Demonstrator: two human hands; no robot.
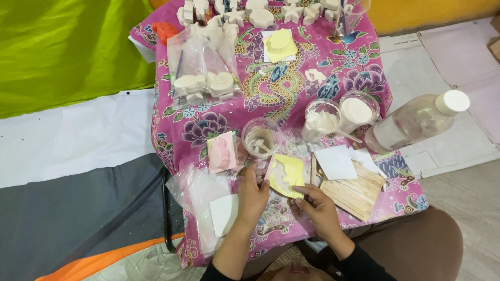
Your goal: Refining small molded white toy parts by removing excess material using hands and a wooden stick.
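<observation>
Left hand [253,196]: gripping the left edge of the flat yellow mould with a pale shaped hollow [288,174], fingers curled closed.
Right hand [319,204]: pinching the mould's lower right edge.
Mould position: lying tilted on the floral pink worktop [271,99], beside the wooden stick pile [351,190].
Progress: hollow looking filled (several white casts already sitting finished).
Count: three clear plastic cups [260,138], one clear bottle [416,120].

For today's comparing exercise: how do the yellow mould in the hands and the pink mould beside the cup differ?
The yellow mould is held tilted by the left hand and right hand; the pink mould lies flat on the cloth, untouched. Yellow holds pale filling; pink looks unfilled. Both are thin, rectangular trays.
</observation>
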